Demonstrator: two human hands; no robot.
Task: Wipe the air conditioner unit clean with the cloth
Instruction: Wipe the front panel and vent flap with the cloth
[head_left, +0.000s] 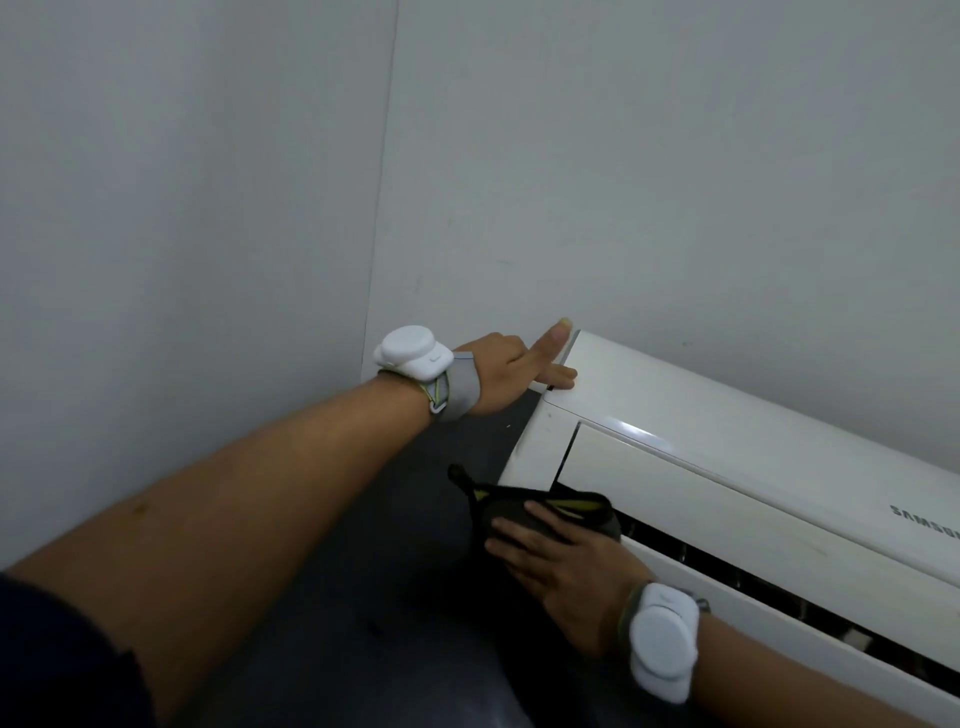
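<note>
A white wall-mounted air conditioner unit (727, 457) runs from the middle to the lower right, its louvre slot open along the underside. My left hand (511, 371) reaches to the unit's left end, with straight fingers resting on the top corner. My right hand (561, 561) presses a dark cloth (545, 512) with a yellow-green edge against the lower left part of the unit, fingers spread flat over the cloth. Both wrists carry white round devices on straps.
Grey walls meet in a corner (379, 208) just left of the unit. Below the unit lies a dark surface (405, 597).
</note>
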